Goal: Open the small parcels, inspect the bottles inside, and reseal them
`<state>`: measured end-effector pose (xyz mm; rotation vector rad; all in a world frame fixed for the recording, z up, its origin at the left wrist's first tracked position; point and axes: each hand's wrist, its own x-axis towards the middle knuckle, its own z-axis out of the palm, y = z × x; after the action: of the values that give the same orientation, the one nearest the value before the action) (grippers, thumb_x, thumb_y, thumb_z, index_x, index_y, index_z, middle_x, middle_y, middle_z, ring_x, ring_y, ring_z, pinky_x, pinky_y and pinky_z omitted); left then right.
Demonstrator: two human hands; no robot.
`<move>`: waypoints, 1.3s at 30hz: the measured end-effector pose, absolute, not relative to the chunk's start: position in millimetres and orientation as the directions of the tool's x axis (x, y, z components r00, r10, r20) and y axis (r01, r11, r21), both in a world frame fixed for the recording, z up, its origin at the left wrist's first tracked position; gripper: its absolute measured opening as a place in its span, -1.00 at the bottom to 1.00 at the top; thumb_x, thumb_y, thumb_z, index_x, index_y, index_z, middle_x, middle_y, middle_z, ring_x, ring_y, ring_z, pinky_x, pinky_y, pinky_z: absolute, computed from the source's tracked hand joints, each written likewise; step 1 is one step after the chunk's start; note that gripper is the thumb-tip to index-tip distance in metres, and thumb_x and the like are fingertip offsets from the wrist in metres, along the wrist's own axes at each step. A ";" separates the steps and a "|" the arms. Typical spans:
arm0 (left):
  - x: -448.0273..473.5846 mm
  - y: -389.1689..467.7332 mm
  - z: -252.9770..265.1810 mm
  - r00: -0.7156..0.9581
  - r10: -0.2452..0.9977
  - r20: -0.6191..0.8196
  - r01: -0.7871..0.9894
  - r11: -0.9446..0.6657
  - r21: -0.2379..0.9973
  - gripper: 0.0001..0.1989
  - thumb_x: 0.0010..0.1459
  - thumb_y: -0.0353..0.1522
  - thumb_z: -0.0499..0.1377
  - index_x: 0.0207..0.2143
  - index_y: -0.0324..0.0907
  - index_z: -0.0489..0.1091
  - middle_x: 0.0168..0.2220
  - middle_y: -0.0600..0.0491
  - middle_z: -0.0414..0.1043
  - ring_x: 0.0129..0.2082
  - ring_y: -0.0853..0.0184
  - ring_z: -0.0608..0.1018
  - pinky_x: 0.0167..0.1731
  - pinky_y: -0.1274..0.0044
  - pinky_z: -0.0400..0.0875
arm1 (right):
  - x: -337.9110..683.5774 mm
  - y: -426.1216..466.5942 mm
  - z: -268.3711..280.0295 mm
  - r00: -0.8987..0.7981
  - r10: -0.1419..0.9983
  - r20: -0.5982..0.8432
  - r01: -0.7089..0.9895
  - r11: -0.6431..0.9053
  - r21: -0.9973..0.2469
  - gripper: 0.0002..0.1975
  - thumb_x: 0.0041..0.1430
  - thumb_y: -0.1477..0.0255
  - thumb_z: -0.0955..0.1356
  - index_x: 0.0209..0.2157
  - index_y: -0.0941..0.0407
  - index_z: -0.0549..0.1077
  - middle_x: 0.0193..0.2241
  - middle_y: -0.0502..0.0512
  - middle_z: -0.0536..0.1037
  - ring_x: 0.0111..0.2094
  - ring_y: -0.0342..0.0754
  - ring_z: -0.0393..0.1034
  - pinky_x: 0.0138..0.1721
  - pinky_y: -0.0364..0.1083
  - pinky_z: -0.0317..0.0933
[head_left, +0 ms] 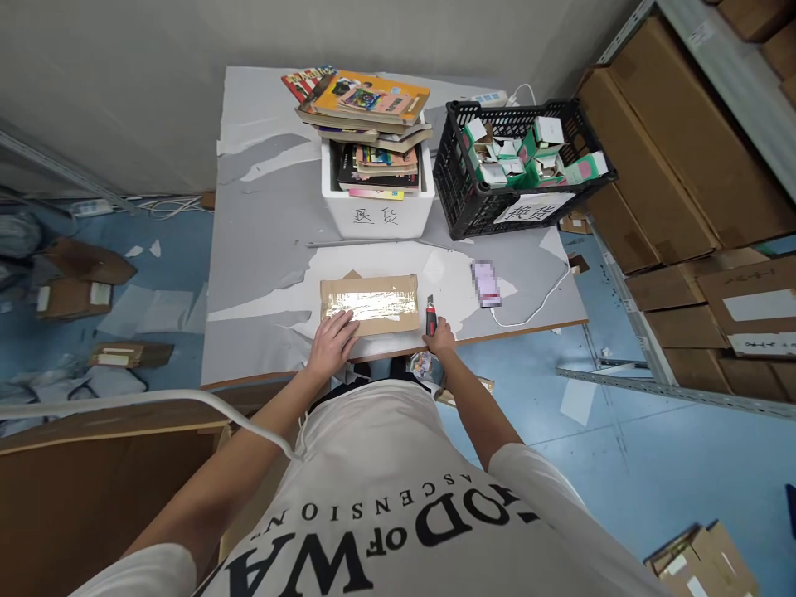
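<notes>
A cardboard box (391, 322) with shiny tape along its top lies near the table's front edge. My left hand (332, 342) rests on the box's left front part, fingers stretched out over the cardboard and tape. Just right of the box, my right hand (440, 336) is closed around a red and black utility knife (431, 319). The knife's tip points away from me, apart from the box. Part of its handle is hidden by my fingers.
Behind the box stand a white bin (376, 217) piled with books (366, 99) and a black crate (463, 199) of small green-white boxes. A phone (486, 283) on a white cable lies to the right. Shelves of cartons (690, 166) flank the table.
</notes>
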<state>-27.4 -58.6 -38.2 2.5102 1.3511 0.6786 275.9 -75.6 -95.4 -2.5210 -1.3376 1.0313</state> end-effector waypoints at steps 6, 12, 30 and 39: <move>-26.6 -59.0 -39.0 0.474 0.833 0.285 0.738 -0.552 0.387 -0.67 0.30 -0.27 0.00 0.03 -0.12 0.38 0.12 -0.14 0.37 0.21 0.10 0.32 0.13 0.15 0.24 | 289.4 -69.9 -87.4 0.307 0.845 -0.437 0.662 -0.520 -0.540 -0.48 -0.02 0.40 0.32 0.03 0.23 0.31 -0.10 0.24 0.42 -0.07 0.05 0.36 -0.06 -0.02 0.28; -26.6 -59.6 -40.2 0.462 0.836 0.298 0.736 -0.548 0.396 -0.68 0.29 -0.28 0.01 0.04 -0.11 0.38 0.13 -0.14 0.37 0.21 0.11 0.33 0.13 0.16 0.24 | 302.5 -69.2 -53.6 0.178 0.922 -0.344 0.350 -0.386 -0.854 -0.37 0.00 0.40 0.20 0.17 0.11 0.18 -0.11 0.13 0.38 -0.24 -0.09 0.40 -0.22 -0.06 0.36; -25.2 -58.5 -42.5 0.476 0.824 0.308 0.729 -0.566 0.385 -0.68 0.31 -0.28 0.00 0.02 -0.13 0.41 0.13 -0.10 0.39 0.20 0.13 0.35 0.12 0.19 0.27 | 257.3 -30.6 38.5 -0.464 0.875 -0.142 0.688 0.255 -0.679 -0.44 0.31 0.32 0.17 0.31 -0.02 0.03 0.02 0.16 0.46 -0.06 0.04 0.41 -0.06 0.01 0.29; -26.2 -60.9 -48.6 0.499 0.799 0.336 0.700 -0.600 0.388 -0.67 0.32 -0.34 -0.03 0.06 -0.15 0.37 0.11 -0.11 0.41 0.23 0.18 0.32 0.12 0.25 0.28 | 195.6 16.7 72.6 -0.709 0.627 -0.324 0.703 0.664 -0.254 -0.44 0.35 0.40 0.12 0.33 -0.20 -0.06 0.00 0.09 0.46 -0.10 0.05 0.43 -0.23 -0.10 0.22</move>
<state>-26.2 -60.9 -48.6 2.5406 1.2877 0.7279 195.6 16.7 72.6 -1.2364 -3.0533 0.6155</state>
